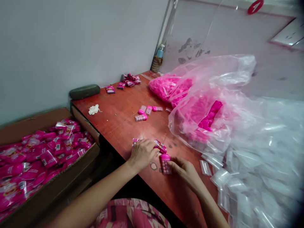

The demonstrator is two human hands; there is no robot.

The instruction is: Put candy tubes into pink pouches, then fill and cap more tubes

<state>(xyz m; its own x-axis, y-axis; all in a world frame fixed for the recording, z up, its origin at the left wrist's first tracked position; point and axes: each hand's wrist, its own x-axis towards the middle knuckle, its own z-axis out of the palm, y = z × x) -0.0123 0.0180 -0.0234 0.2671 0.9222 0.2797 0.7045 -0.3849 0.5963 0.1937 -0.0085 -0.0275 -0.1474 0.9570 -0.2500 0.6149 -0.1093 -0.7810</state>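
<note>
My right hand (182, 167) grips a small clear container (166, 164) filled with pink balls and topped by a pink cap. It stands close to the table surface, fingers and thumb on its right side. Just to the left, my left hand (143, 153) is closed, its fingers curled together near the cap. What lies inside those fingers is hidden. A pink printed wrapper (160, 146) shows beyond the left fingertips, and more printed wrapping (136, 141) peeks out behind the knuckles. Several similar capped containers (141, 117) lie farther back on the reddish table (123, 104).
A cardboard box (95, 152) full of pink wrapped packs stands at the left. Clear bags of pink pieces (171, 87) and a heap of clear plastic sleeves (247, 190) cover the right. A dark case (85, 91), printed packs (130, 80) and a bottle (160, 51) sit along the wall.
</note>
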